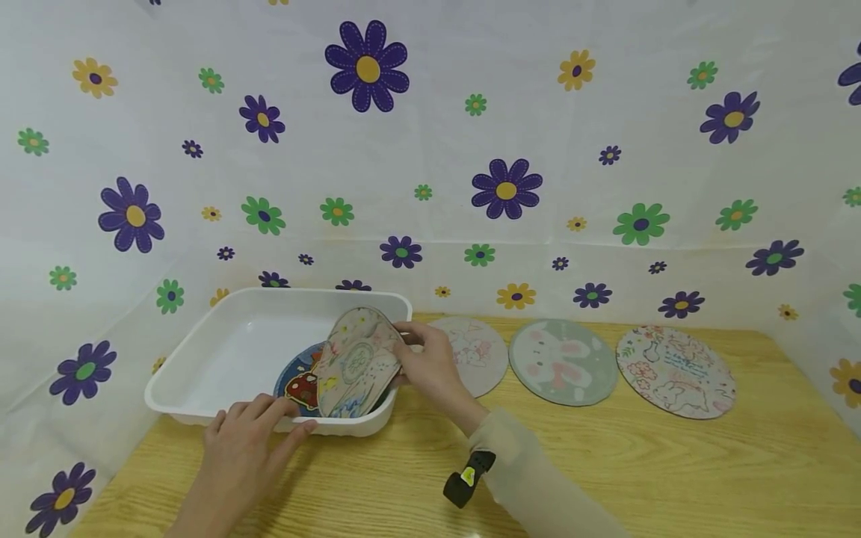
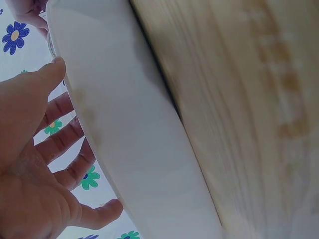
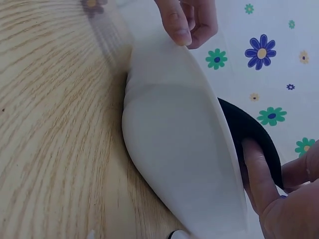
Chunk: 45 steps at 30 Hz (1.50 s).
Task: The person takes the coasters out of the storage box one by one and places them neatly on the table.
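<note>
A round floral mouse pad (image 1: pixel 356 362), bent and tilted up, stands in the right end of a white plastic basin (image 1: pixel 222 411). My right hand (image 1: pixel 430 362) pinches its right edge, thumb on one face and fingers on the other. Its black back (image 3: pixel 244 119) shows in the right wrist view. Partly under it in the basin lies a blue round pad (image 1: pixel 296 381) with a red mushroom print. My left hand (image 1: pixel 249 441) holds the basin's front rim, the thumb on the rim and the fingers reaching over it.
To the right of the basin, three round pads lie in a row on the wooden table (image 1: pixel 572 463): a pale pink one (image 1: pixel 477 355), a grey-green rabbit one (image 1: pixel 565 362) and a floral one (image 1: pixel 676 373). Behind them hangs a flower-print cloth (image 1: pixel 430 134).
</note>
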Available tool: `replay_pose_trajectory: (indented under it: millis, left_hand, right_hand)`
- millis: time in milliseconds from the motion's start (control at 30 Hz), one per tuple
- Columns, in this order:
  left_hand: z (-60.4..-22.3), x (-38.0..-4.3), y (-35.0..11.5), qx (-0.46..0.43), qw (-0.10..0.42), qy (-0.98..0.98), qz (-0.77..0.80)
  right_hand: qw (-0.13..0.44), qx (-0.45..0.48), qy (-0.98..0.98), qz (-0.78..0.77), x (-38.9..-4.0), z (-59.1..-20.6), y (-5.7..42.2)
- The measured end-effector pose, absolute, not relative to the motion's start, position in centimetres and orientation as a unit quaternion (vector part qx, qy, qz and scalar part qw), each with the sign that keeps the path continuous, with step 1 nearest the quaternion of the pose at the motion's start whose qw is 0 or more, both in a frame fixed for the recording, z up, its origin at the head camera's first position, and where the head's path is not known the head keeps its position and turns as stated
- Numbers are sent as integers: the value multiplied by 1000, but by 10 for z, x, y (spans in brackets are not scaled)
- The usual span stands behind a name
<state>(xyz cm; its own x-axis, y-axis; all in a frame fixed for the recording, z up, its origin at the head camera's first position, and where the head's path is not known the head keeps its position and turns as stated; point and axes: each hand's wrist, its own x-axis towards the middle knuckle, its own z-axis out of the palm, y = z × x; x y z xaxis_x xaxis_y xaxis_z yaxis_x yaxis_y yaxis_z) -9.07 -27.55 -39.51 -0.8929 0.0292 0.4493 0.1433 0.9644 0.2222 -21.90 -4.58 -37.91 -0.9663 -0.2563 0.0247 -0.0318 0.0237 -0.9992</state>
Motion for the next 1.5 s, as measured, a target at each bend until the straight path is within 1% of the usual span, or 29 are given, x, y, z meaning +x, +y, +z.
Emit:
replay_pose_trajectory:
  millis: [167, 400, 833, 1067, 1500]
  left_hand:
    - [-397, -91, -276, -47, 239, -962, -123]
    - [-395, -93, -273, -35, 211, -969, -128]
    - [-394, -95, -271, -38, 208, -969, -125]
    - [-391, -93, -272, -21, 180, -975, -126]
    - [-390, -91, -276, -20, 180, -977, -116]
  right_hand:
    - [88, -78, 689, -715, -218, -380, -41]
    - [88, -52, 678, -728, -217, -378, -27]
    - [67, -24, 677, -733, -214, -383, -7]
    - [70, -12, 665, -744, -211, -385, -2]
    - [63, -3, 644, -763, -207, -382, 8]
